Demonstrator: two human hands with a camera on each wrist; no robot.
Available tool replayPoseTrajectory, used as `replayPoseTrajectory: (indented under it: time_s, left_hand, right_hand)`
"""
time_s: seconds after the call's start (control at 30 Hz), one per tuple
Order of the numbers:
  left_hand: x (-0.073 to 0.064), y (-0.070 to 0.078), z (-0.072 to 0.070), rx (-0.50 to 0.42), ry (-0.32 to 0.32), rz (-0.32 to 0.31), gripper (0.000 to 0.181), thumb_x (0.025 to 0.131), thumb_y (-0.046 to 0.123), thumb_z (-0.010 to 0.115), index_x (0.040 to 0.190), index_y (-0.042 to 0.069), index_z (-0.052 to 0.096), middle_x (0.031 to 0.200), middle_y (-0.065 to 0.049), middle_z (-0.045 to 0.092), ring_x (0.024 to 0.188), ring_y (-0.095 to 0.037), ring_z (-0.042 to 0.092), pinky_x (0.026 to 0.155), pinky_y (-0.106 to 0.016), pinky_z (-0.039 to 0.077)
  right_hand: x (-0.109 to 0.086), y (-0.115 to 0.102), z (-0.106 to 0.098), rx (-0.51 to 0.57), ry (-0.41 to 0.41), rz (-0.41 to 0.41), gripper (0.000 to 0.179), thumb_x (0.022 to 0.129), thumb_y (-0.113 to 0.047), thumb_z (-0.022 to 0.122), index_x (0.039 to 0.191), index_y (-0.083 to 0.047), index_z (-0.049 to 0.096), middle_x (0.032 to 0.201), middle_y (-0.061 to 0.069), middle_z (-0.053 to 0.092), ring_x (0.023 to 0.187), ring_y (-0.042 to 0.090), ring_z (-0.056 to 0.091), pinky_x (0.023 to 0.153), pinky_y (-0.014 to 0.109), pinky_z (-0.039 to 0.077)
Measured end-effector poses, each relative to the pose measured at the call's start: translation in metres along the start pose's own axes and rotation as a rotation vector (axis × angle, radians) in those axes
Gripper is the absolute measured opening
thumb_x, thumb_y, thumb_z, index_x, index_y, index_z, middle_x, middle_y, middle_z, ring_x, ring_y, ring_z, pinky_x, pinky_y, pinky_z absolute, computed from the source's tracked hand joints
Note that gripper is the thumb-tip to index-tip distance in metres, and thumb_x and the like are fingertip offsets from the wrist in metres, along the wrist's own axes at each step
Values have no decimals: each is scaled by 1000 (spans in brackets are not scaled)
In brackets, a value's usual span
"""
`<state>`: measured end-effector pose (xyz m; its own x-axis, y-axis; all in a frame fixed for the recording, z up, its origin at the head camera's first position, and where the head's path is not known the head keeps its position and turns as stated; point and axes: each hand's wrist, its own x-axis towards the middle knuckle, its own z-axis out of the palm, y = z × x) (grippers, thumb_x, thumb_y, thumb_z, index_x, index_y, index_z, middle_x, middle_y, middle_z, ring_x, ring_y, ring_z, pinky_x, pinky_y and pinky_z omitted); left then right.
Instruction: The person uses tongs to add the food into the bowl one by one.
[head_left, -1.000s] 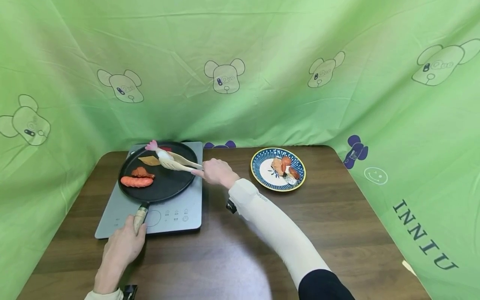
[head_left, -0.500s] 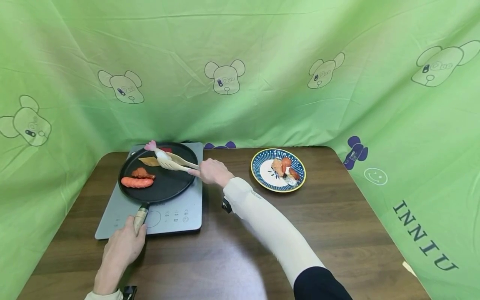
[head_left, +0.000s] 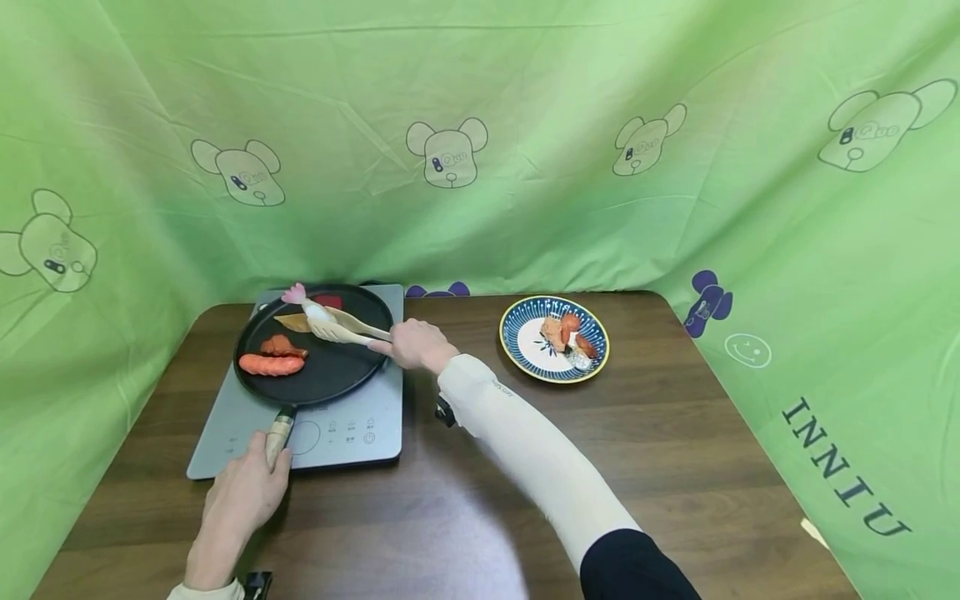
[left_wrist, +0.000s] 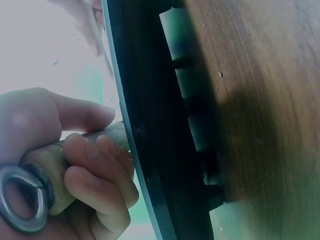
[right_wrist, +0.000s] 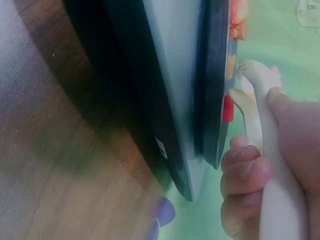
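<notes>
My left hand [head_left: 246, 492] grips the handle [head_left: 279, 437] of a flat black frying pan [head_left: 341, 375]. In the left wrist view, fingers and thumb wrap the handle [left_wrist: 56, 156], with its metal ring at the end. My right hand [head_left: 420, 344] holds pale tongs [head_left: 341, 335] over the pan's far side, fingers curled round them in the right wrist view. Between the tong tips is a white shrimp [head_left: 315, 311] with a pink tail. A scored sausage [head_left: 270, 365], a reddish-brown piece [head_left: 282, 344], a tan flat piece [head_left: 291, 322] and a red piece [head_left: 328, 301] lie in the pan.
The pan stands on a grey induction cooker [head_left: 360, 454], toward the left of the wooden table [head_left: 480, 517]. Right of it is a blue-patterned plate [head_left: 517, 354] bearing several food pieces [head_left: 572, 337]. A green curtain [head_left: 525, 225] hangs behind and along the sides.
My right hand has shifted slightly left with the tongs and shrimp, and more of the red piece shows behind them. My left hand stays on the pan handle.
</notes>
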<state>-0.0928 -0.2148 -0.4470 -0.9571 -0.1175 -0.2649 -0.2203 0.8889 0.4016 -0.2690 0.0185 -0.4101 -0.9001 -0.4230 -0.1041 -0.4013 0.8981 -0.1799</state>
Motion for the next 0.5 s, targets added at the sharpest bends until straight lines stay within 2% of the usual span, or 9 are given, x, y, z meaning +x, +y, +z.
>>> replayPoseTrajectory:
  time_s: [0.5]
  left_hand:
    - [-1, 0, 0, 3, 4, 1, 58, 99, 37, 38, 133, -9, 25, 74, -17, 50, 58, -26, 47, 49, -38, 36]
  right_hand:
    - [3, -6, -1, 26, -3, 37, 59, 91, -66, 34, 77, -16, 61, 73, 2, 56, 59, 17, 52, 52, 33, 42]
